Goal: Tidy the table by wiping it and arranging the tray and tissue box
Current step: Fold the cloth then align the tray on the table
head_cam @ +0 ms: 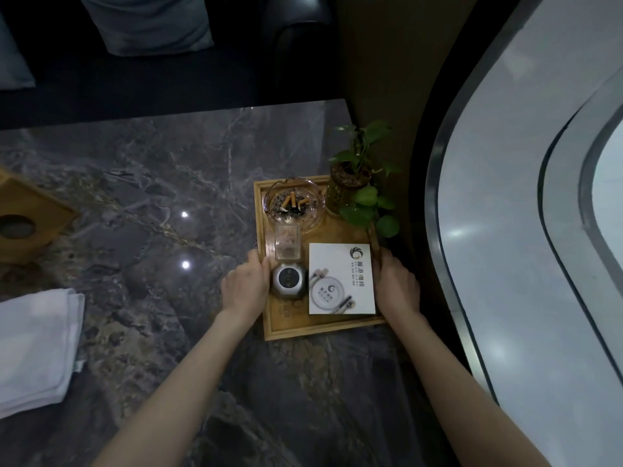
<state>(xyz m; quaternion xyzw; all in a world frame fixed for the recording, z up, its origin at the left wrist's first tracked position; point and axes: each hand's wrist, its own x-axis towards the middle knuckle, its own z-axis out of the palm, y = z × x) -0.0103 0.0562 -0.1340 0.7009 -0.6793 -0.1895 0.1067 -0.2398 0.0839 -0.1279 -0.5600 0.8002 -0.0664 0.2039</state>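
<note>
A wooden tray [303, 328] lies near the right edge of the dark marble table [151, 183]. My left hand [244, 286] grips the tray's left rim and my right hand [399, 284] grips its right rim. On the tray stand a glass ashtray [295, 203] with cigarette butts, a small clear glass [287, 246], a round silver device [289, 279], a white printed card [340, 278] and a potted plant [354, 176]. The wooden tissue box [27, 217] sits at the far left edge. A folded white cloth [33, 348] lies on the table at the lower left.
A dark sofa with grey cushions [145, 25] runs along the table's far side. A curved window frame [472, 230] rises just right of the tray. The table's right edge is close behind the plant.
</note>
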